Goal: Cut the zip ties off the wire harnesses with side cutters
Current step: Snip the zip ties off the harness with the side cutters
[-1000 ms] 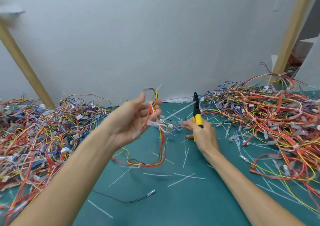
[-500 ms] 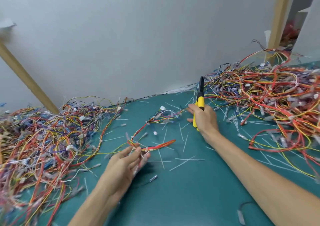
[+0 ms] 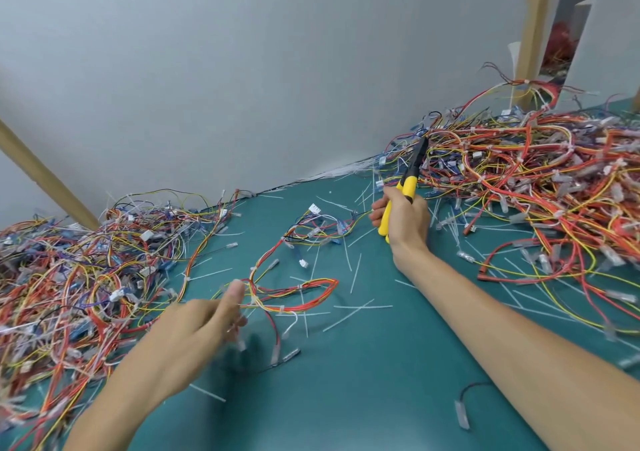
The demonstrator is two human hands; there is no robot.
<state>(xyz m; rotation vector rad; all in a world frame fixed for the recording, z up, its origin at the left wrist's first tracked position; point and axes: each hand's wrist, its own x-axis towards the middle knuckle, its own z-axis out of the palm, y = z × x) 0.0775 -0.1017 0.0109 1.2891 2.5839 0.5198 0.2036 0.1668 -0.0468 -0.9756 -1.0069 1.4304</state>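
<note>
Grips the side cutters in the right hand at two o'clock, tips up. Holds the left hand, blurred, at seven o'clock against the loose wire harness mid-mat; cannot tell whether pinching it.

Wiring workshop table
A teal-matted table against a bare grey wall is heaped on both sides with tangled coloured wire harnesses, white zip ties strewn between them, and bare wooden posts frame it.
</note>
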